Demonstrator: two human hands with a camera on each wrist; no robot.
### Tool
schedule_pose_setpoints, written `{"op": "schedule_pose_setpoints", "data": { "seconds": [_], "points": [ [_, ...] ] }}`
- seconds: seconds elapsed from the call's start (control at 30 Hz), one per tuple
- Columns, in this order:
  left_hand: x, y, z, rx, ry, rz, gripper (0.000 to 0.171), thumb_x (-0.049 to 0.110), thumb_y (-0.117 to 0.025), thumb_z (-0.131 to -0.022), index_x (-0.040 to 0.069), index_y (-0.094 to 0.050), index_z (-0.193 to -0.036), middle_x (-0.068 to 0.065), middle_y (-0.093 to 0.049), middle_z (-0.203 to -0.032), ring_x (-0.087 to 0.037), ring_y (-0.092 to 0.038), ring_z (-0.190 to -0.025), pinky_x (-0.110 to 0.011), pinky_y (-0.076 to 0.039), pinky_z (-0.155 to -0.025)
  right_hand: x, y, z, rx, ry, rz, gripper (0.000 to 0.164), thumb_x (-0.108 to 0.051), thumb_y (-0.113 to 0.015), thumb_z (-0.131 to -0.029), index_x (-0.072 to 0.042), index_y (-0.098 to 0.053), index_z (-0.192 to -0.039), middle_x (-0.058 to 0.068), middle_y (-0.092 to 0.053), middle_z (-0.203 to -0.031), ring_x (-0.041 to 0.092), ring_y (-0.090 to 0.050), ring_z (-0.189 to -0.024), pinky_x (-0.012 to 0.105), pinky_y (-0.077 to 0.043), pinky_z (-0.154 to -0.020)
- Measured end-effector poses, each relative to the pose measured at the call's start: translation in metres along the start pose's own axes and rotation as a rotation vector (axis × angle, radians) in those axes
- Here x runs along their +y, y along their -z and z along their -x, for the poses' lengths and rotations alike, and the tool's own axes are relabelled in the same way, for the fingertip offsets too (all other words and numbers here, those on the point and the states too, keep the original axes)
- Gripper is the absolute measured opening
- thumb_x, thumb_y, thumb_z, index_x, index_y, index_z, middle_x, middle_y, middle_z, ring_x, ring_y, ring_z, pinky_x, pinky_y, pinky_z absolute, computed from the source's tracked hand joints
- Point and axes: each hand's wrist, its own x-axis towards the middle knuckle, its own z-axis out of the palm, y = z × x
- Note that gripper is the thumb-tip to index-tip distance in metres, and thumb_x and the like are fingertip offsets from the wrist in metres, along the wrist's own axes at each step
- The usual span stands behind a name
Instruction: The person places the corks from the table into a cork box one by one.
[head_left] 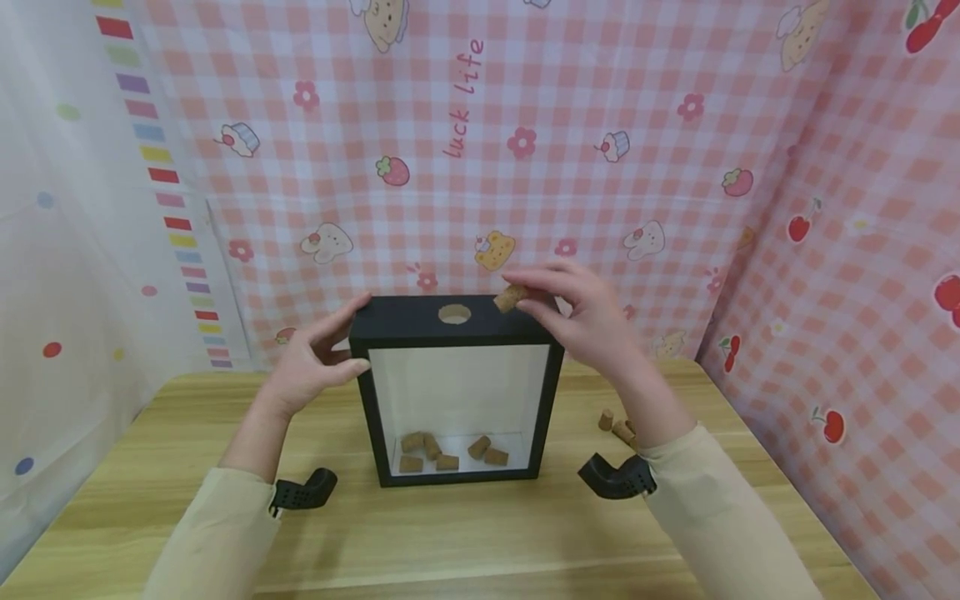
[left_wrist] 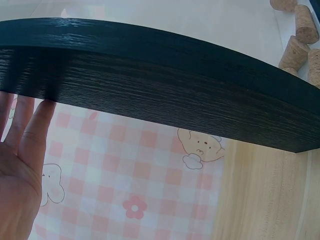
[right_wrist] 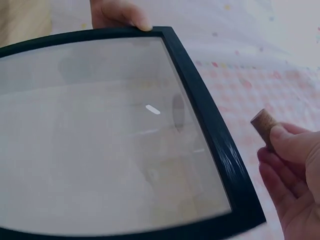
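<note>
A black shadow box [head_left: 459, 333] with a clear front stands upright, a round hole in its top. Several corks [head_left: 447, 462] lie inside at its bottom. My left hand [head_left: 318, 362] holds the box at its upper left corner, thumb at the front edge; in the left wrist view, fingers [left_wrist: 39, 122] reach the box's dark side. Between thumb and fingers, my right hand [head_left: 577, 312] pinches a cork [head_left: 509, 298] above the top's right part, to the right of the hole. The right wrist view shows this cork [right_wrist: 263, 125] tilted, beyond the box's edge.
More corks [head_left: 622, 431] lie on the wooden table [head_left: 420, 542], right of the box and partly hidden by the right forearm. Pink checked cloth [head_left: 570, 192] hangs behind the table and along its right side. A black wrist mount [head_left: 617, 477] juts out below the right hand.
</note>
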Motion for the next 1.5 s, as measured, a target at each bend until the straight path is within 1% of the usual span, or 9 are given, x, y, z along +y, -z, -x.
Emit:
{"op": "schedule_pose_setpoints", "data": {
  "seconds": [0.2,0.33,0.53,0.63,0.77,0.97,1.13,1.33,1.5],
  "points": [
    [0.000,0.000,-0.001,-0.004,-0.009,0.010,0.077,-0.011,-0.067,-0.086,0.010,-0.038,-0.154,-0.002,-0.035,-0.158,-0.012,-0.042,-0.137,-0.026,-0.047,-0.095,-0.004,-0.016,-0.014,-0.097,-0.013,0.069,0.034,0.002,-0.073,-0.087,-0.008,-0.073,-0.119,0.005,-0.068,-0.113,0.016,-0.061,-0.100,0.031,-0.051,-0.083],
    [-0.001,0.000,-0.001,-0.008,-0.024,0.025,0.077,-0.012,-0.066,-0.086,0.008,-0.037,-0.154,-0.002,-0.036,-0.157,-0.012,-0.043,-0.136,-0.027,-0.048,-0.094,-0.008,-0.023,-0.023,-0.147,-0.036,0.108,0.033,0.000,-0.073,-0.088,-0.008,-0.073,-0.120,0.007,-0.068,-0.112,0.018,-0.061,-0.098,0.031,-0.051,-0.082],
    [-0.001,0.001,-0.001,-0.007,-0.014,0.021,0.077,-0.012,-0.066,-0.086,0.008,-0.037,-0.154,-0.002,-0.036,-0.157,-0.011,-0.043,-0.136,-0.027,-0.048,-0.094,-0.008,-0.032,-0.034,-0.201,-0.069,0.153,0.031,-0.003,-0.072,-0.090,-0.009,-0.073,-0.121,0.007,-0.067,-0.114,0.018,-0.062,-0.098,0.030,-0.051,-0.082],
    [-0.001,0.001,0.000,-0.005,-0.012,0.013,0.077,-0.013,-0.066,-0.086,0.009,-0.037,-0.154,-0.002,-0.035,-0.158,-0.011,-0.042,-0.137,-0.026,-0.047,-0.094,-0.006,-0.035,-0.038,-0.232,-0.094,0.157,0.031,-0.003,-0.070,-0.091,-0.009,-0.073,-0.121,0.008,-0.066,-0.116,0.018,-0.061,-0.100,0.030,-0.051,-0.083],
    [-0.001,0.001,0.001,-0.004,-0.012,0.005,0.077,-0.012,-0.066,-0.086,0.008,-0.036,-0.154,-0.002,-0.034,-0.158,-0.011,-0.041,-0.137,-0.025,-0.047,-0.094,-0.004,-0.038,-0.040,-0.261,-0.124,0.117,0.032,-0.002,-0.068,-0.092,-0.008,-0.071,-0.124,0.008,-0.065,-0.118,0.019,-0.061,-0.102,0.030,-0.051,-0.086],
    [-0.001,0.000,0.000,-0.015,-0.026,0.026,0.076,-0.012,-0.065,-0.087,0.005,-0.034,-0.154,-0.002,-0.034,-0.158,-0.011,-0.042,-0.137,-0.026,-0.047,-0.094,0.000,-0.033,-0.037,-0.237,-0.148,0.001,0.035,-0.001,-0.067,-0.093,-0.005,-0.067,-0.128,0.012,-0.064,-0.119,0.022,-0.062,-0.109,0.031,-0.050,-0.093],
    [-0.002,0.000,0.000,-0.016,-0.030,0.031,0.076,-0.011,-0.066,-0.087,0.008,-0.036,-0.154,-0.002,-0.034,-0.159,-0.011,-0.042,-0.137,-0.027,-0.048,-0.094,-0.002,-0.022,-0.030,-0.194,-0.142,0.001,0.036,-0.007,-0.068,-0.094,-0.005,-0.067,-0.129,0.009,-0.065,-0.123,0.021,-0.062,-0.110,0.033,-0.050,-0.094],
    [-0.002,0.000,0.000,-0.010,-0.025,0.019,0.077,-0.012,-0.066,-0.086,0.009,-0.037,-0.154,-0.006,-0.032,-0.159,-0.011,-0.040,-0.138,-0.026,-0.047,-0.095,-0.006,0.000,-0.014,-0.119,-0.148,-0.045,0.037,-0.004,-0.067,-0.094,-0.002,-0.064,-0.131,0.011,-0.067,-0.124,0.021,-0.064,-0.111,0.039,-0.049,-0.095],
    [-0.001,0.000,0.000,-0.003,-0.008,-0.001,0.077,-0.012,-0.066,-0.086,0.010,-0.037,-0.154,-0.001,-0.034,-0.159,-0.012,-0.039,-0.139,-0.025,-0.046,-0.095,-0.007,0.022,0.006,-0.049,-0.183,-0.067,0.040,0.000,-0.067,-0.093,-0.005,-0.063,-0.133,0.008,-0.070,-0.118,0.018,-0.063,-0.111,0.031,-0.049,-0.091]
  ]
}}
